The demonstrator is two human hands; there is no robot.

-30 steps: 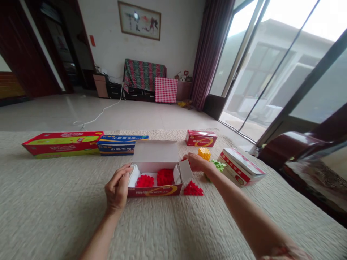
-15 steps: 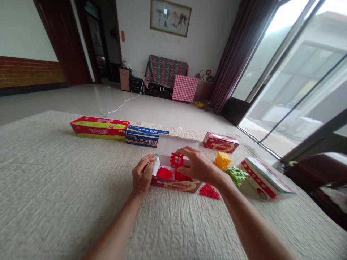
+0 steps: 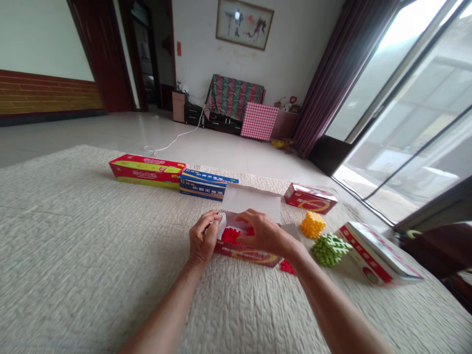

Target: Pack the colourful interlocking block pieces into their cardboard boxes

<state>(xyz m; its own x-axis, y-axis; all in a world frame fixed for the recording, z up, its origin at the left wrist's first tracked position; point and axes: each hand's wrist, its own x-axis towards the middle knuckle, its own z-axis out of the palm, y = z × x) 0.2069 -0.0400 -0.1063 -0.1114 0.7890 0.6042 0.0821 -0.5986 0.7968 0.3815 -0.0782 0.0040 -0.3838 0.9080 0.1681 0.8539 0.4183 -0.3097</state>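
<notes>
An open red cardboard box (image 3: pixel 245 253) with a raised white lid (image 3: pixel 250 202) sits in front of me on the quilted cover. My left hand (image 3: pixel 203 238) is closed on the box's left end, beside its white end flap (image 3: pixel 221 225). Inside lie red notched plastic pieces (image 3: pixel 231 236), partly hidden. Over the box opening is my right hand (image 3: pixel 263 232), thumb and fingers apart, with red showing between them. I see no piece clearly gripped there. Another red notched piece (image 3: pixel 287 266) lies outside the box, partly behind my right wrist.
Right of the box lie a yellow stack of pieces (image 3: pixel 313 224), a green stack (image 3: pixel 331 249) and a white-and-red box (image 3: pixel 379 253). Farther back stand a closed red box (image 3: pixel 310 198), a blue box (image 3: pixel 206 184) and a long red-and-yellow-green box (image 3: pixel 147 171).
My right hand has lowered into the box opening with the red piece it held up; that piece no longer stands out above the box. My left hand keeps its hold. The view has shifted slightly.
</notes>
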